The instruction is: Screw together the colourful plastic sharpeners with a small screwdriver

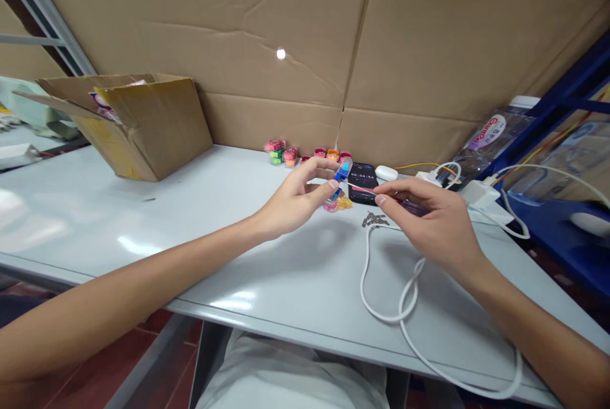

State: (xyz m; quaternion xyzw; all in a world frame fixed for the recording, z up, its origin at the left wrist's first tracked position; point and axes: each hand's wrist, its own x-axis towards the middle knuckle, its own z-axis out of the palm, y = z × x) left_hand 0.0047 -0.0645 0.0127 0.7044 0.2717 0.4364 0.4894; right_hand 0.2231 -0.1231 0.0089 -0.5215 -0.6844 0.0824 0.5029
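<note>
My left hand (298,199) is closed on a small blue plastic piece (342,173), held just above the table between thumb and fingers. In my right hand (431,218), thumb and forefinger pinch a thin metal rod (358,187), like a screwdriver shaft; its rear end is hidden by the hand. The rod's tip meets the blue piece, though the exact contact is too small to make out. Below the hands lie a small pink piece (330,206), a pile of tiny golden parts (344,202) and a heap of flat dark metal pieces (375,219).
Behind the hands lie a phone (361,174) with a running timer, a white earbud case (386,173) and several colourful plastic pieces (275,150). A white cable (405,317) loops across the right side. An open cardboard box (166,123) stands left, a clear bottle (490,133) right.
</note>
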